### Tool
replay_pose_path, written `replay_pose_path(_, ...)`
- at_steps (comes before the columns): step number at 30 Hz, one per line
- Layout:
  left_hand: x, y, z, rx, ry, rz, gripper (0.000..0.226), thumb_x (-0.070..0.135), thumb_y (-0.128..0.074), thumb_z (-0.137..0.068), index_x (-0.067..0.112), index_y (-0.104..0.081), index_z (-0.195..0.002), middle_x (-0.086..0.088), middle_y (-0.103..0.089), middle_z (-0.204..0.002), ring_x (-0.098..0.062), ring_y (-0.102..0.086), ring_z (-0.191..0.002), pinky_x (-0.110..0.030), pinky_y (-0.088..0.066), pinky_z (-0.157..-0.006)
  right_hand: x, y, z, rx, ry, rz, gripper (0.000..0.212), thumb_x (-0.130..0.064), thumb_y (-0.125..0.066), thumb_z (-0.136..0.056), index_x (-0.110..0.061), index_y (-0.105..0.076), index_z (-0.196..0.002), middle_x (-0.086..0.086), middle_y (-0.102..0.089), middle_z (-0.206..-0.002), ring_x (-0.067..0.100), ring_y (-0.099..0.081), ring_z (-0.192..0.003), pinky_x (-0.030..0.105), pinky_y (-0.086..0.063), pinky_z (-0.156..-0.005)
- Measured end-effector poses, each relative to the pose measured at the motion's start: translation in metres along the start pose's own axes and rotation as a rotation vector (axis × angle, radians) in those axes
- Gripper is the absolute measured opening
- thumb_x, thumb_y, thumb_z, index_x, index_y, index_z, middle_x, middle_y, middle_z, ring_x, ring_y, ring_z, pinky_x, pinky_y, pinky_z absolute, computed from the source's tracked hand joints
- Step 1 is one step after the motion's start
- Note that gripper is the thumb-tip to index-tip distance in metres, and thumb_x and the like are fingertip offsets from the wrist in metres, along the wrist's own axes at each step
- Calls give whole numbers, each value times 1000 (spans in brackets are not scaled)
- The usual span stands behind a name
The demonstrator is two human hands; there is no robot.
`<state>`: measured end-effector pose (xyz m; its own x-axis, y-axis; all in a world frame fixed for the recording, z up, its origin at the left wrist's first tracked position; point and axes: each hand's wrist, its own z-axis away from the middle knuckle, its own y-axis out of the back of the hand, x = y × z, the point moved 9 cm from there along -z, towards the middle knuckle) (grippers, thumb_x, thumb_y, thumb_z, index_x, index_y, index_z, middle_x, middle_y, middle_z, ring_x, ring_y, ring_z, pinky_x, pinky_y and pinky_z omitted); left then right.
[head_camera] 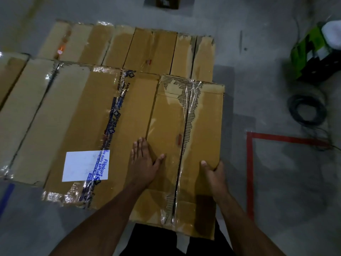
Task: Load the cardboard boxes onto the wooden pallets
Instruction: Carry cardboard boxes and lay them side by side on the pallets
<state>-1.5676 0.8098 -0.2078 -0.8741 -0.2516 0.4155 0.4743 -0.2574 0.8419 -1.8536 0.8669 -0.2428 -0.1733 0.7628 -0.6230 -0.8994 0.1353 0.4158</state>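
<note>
Seven cardboard boxes (186, 126) lie packed together: three in the near row, four behind. Two hands (144, 163) are on the nearest. One cable coil (307, 109) and one green machine (313, 52) stand aside.

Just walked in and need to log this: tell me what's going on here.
A person is setting a cardboard box among other boxes laid side by side. The left hand rests flat on its top; the right hand grips its right edge. Beside it lies a box with a white label, and another row of boxes lies behind. No pallet wood is visible beneath them.
</note>
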Motion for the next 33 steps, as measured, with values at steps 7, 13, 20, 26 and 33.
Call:
replay_pose_path(7, 1, 3, 0, -52, 0, 12, 97, 67, -38, -92, 8, 6, -155, -11, 4, -164, -24, 7, -151, -41, -1, -123, -9, -1, 27, 43, 89, 161, 91, -52, -63, -90, -40, -1, -155, 4, -34, -155, 33, -42, -136, 61, -41, -105)
replay_pose_path(13, -6, 1, 21, -127, -97, -22, 83, 61, -38, -96, 22, 3, -156, -8, -2, -164, -27, 1, -151, -43, -8, -121, 18, -4, 69, -38, 162, 344, 94, -45, -63, -92, -44, 8, -154, 2, -22, -161, 32, -34, -141, 62, -39, -107)
replay_pose_path(20, -35, -9, 72, -229, -160, -68, 78, 52, -45, -97, 22, -5, -157, -14, -12, -162, -33, -8, -150, -44, -14, -121, 51, -3, 98, -120, 200, 463, 98, -38, -68, -91, -37, 5, -157, 17, -33, -152, 38, -43, -133, 54, -41, -106)
replay_pose_path(26, -54, -13, 118, -214, -174, -28, 77, 39, -55, -96, 19, -13, -156, -14, -18, -161, -32, -10, -150, -41, -16, -119, 74, -3, 118, -181, 230, 431, 100, -33, -71, -90, -33, 1, -158, 13, -36, -152, 36, -45, -131, 49, -44, -104)
replay_pose_path(33, -73, -23, 141, -316, -246, -101, 119, 56, -76, -73, 19, 1, -157, -12, -7, -163, -33, -3, -150, -43, -13, -120, 104, -9, 96, -246, 291, 287, 123, -65, -80, -56, -45, -6, -153, 4, -30, -156, 30, -40, -137, 52, -46, -105)
